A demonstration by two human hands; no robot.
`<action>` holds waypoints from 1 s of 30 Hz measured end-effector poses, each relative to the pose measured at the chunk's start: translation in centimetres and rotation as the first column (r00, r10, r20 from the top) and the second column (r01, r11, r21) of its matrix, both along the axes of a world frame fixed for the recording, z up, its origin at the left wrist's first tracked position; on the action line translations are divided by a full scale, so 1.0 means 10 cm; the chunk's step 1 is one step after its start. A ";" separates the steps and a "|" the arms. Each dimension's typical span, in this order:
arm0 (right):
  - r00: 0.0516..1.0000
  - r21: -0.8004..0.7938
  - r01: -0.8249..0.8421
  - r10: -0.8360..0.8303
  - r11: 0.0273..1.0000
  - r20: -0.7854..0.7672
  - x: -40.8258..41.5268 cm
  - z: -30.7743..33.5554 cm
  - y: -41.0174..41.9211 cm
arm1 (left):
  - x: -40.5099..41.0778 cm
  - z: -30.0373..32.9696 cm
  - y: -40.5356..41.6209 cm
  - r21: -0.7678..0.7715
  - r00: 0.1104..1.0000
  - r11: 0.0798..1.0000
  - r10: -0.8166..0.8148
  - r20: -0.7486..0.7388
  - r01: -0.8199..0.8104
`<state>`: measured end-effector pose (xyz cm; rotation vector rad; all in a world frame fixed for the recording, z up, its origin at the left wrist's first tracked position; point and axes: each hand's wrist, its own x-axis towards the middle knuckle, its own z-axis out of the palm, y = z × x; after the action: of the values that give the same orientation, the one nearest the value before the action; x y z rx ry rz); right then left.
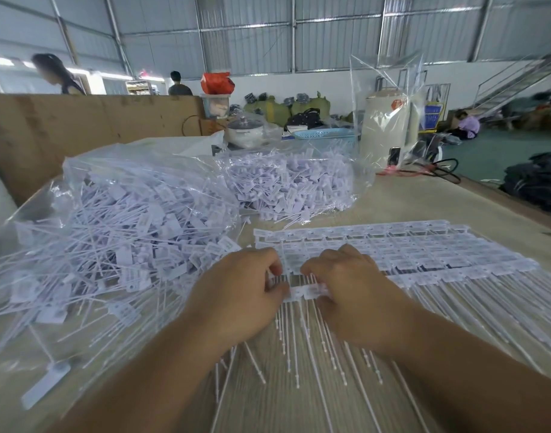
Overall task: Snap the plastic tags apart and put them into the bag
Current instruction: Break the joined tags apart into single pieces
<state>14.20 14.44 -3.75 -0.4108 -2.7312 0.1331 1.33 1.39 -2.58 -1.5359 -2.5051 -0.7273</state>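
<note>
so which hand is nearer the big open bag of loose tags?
Left. The left hand grips the joined tag strip right beside the bag, near its spilled edge. The right hand grips the same strip on the far side.

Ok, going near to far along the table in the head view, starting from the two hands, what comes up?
Left hand and right hand gripping a strip of tags → stacked joined tag strips → smaller bag of loose tags → blue basket.

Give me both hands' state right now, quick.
Left hand: fingers curled, pinching the left end of the joined strip of white plastic tags.
Right hand: fingers curled, gripping the same strip just to the right.
</note>
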 end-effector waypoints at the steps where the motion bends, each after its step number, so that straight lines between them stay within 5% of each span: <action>1: 1.000 0.013 -0.005 0.005 1.000 -0.009 0.00 0.01 -0.01 | 0.01 -0.02 0.03 0.030 1.000 0.999 -0.018 -0.007 0.018; 8: 0.994 0.126 -0.017 0.030 0.992 -0.108 0.06 0.17 -0.08 | 0.02 -0.07 0.09 0.135 0.962 0.987 -0.121 0.247 0.089; 13: 0.988 0.142 -0.034 0.054 0.989 -0.141 0.13 0.26 -0.11 | 0.01 -0.01 0.04 0.285 0.846 0.951 -0.250 0.472 0.122; 21: 0.985 -0.128 -0.154 0.142 0.980 -0.098 0.18 0.32 -0.06 | 0.00 0.05 0.00 0.301 0.795 0.931 -0.338 0.504 0.205; 30: 0.949 -0.133 -0.228 0.190 0.965 -0.254 0.17 0.36 0.00 | 0.00 0.07 -0.02 0.254 0.713 0.934 -0.357 0.604 0.252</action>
<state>15.91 14.47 -0.20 -0.1336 -2.5253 0.4331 1.28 1.23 -1.83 -1.9161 -2.5171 -1.7287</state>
